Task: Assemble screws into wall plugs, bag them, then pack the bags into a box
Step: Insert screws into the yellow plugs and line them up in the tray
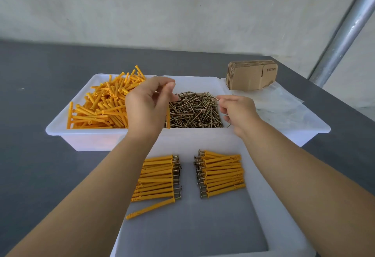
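Pinching one thin screw (218, 98), the right hand (236, 110) hangs over the screw pile (194, 110) in the white tray (85, 133). The left hand (148, 104) is curled above the yellow wall plugs (101, 104); I cannot tell what it holds. Finished plugs with screws (220, 172) lie in rows in the near tray (261, 202).

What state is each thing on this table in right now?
Plugs: loose heap in left tray.
Screws: loose pile in middle tray.
Assembled plugs: two neat rows in near tray.
Lone plug: lying apart, below the left row.
Boxes: flat, stacked.
Bags: lying in right tray.
Left hand: fingers curled, pinching something thin.
Right hand: pinching a screw.
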A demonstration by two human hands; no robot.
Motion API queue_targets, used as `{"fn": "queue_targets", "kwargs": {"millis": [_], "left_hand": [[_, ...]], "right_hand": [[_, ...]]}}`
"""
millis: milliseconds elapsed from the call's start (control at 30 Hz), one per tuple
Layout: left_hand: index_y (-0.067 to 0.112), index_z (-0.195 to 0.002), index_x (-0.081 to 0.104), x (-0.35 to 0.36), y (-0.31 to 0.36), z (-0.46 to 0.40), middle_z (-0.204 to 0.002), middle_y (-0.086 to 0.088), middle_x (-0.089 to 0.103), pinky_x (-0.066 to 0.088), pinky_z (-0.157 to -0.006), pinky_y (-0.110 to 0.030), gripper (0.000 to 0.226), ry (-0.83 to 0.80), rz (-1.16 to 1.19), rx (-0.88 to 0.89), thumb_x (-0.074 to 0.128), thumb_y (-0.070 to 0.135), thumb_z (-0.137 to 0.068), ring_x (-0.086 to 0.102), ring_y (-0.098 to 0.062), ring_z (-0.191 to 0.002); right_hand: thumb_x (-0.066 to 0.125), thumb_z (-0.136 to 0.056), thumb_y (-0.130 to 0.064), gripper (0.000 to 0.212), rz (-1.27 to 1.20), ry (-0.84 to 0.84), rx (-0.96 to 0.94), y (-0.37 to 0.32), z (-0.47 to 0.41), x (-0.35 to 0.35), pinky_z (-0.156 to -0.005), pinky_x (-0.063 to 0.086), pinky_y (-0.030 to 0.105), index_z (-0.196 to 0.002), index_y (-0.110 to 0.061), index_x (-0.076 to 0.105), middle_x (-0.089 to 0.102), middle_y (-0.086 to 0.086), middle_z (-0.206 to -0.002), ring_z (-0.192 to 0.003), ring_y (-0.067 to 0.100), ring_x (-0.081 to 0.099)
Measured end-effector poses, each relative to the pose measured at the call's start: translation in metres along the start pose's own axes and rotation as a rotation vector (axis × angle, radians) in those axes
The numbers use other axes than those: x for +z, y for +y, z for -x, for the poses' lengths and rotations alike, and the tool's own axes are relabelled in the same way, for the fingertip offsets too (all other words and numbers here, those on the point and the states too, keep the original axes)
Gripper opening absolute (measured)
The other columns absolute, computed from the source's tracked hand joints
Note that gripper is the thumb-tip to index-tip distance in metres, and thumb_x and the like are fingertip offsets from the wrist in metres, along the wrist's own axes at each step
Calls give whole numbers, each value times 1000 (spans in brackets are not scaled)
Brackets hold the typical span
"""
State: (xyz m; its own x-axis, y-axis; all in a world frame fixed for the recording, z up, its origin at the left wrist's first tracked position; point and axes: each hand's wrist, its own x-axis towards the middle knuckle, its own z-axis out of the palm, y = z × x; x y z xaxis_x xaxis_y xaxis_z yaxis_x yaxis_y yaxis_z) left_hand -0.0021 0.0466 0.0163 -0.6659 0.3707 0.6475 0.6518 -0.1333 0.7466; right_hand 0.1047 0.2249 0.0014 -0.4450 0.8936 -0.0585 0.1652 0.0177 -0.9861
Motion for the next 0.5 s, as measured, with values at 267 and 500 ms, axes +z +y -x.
{"fn": "queue_targets", "kwargs": {"millis": [267, 500], "left_hand": [[12, -125, 65, 17, -6, 12, -80, 2, 60, 55, -60, -23, 31, -365, 73, -267, 46, 4, -102, 53, -9, -61], [13, -111, 62, 21, -3, 20, -84, -5, 76, 60, -61, -28, 20, -539, 178, -412, 57, 1, -96, 72, -13, -71]], "right_hand": [[39, -105, -25, 23, -192, -291, 162, -18, 19, -4, -71, 39, 30, -96, -26, 60, 62, -13, -63, -65, 6, 64], [57, -99, -20, 13, -423, -380, -33, -1, 38, 3, -72, 47, 30, -88, -22, 63, 67, -7, -84, -82, 12, 62]]}}
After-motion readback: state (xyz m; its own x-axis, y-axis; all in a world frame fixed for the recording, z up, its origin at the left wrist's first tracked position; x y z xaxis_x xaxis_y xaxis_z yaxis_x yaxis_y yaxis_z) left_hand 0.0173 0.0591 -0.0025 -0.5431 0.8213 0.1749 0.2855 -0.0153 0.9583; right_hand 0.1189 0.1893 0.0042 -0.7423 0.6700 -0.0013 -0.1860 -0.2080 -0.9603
